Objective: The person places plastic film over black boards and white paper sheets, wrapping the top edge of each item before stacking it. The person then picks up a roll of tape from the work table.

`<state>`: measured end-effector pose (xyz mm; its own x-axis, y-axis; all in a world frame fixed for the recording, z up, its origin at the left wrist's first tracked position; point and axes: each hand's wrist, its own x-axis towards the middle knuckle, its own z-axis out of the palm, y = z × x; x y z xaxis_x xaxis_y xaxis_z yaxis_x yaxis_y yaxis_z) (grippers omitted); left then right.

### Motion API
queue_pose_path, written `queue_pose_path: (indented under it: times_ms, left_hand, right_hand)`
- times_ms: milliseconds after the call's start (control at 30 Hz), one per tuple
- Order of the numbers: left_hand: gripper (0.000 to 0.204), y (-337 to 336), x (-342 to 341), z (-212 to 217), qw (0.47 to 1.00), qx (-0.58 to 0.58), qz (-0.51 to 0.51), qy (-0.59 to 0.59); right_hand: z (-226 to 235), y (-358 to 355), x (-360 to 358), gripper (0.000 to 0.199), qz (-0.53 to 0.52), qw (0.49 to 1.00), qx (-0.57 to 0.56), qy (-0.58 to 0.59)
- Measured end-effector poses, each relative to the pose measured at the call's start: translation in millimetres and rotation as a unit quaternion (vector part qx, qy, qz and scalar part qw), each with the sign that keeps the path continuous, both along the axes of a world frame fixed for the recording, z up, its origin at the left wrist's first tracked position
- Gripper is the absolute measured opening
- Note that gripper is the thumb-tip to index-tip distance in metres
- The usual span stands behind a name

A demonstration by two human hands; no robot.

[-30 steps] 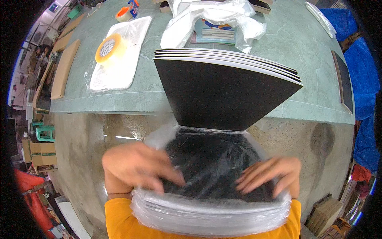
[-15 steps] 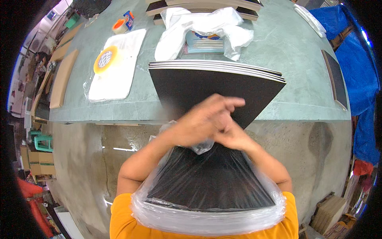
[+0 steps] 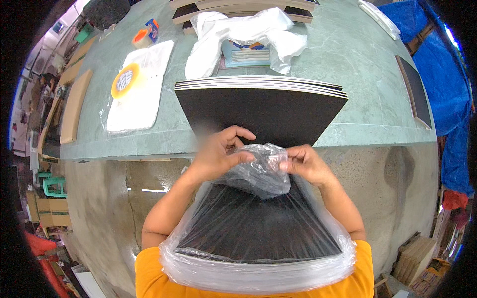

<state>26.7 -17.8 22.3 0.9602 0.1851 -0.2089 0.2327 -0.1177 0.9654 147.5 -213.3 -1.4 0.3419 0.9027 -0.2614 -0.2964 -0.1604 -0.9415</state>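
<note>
A clear plastic bag [image 3: 208,270] lies against my body with black sheets or boards [image 3: 258,226] showing inside it. Its loose, bunched end [image 3: 261,169] rises between my hands at the table's front edge. My left hand [image 3: 216,156] is closed on the left side of this bunched plastic, thumb on it and one finger stretched above. Thumb and fingers of my right hand [image 3: 305,164] pinch its right edge. Just beyond both hands, a stack of black boards [image 3: 261,107] with white edges rests on the table, partly hidden by the hands.
On the green table [image 3: 348,59] lie white plastic bags [image 3: 144,107], a yellow tape roll [image 3: 124,81] and an orange-and-blue tape dispenser [image 3: 147,34]. White plastic [image 3: 273,25] covers part of a printed sheet [image 3: 246,55]. More boards [image 3: 243,7] stand behind; a dark panel [image 3: 413,92] lies right.
My hands were crossed and blurred above the bag's gathered neck. They have now moved apart, and the bunched plastic is spread between them. The view has shifted slightly.
</note>
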Motion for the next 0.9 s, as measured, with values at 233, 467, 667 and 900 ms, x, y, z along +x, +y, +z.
queue_pose_path:
  times_ms: [233,467,667,900]
  left_hand:
    - [0.03,2,-2,19,0.977,0.184,-0.07,-0.083]
    - [0.026,-2,-1,16,0.962,0.219,-0.086,-0.137]
    - [0.016,-6,-7,31,0.932,0.332,0.023,-0.145]
    - [0.021,-42,-2,14,0.997,-0.018,-0.058,-0.056]
  right_hand:
    - [-5,-1,4,0.069,0.067,0.946,0.123,0.292]
    - [-10,-2,15,0.028,0.098,0.977,0.046,0.183]
    - [12,-7,11,0.019,0.048,0.972,0.02,0.23]
    - [6,26,-21,0.032,-0.021,0.97,0.103,0.219]
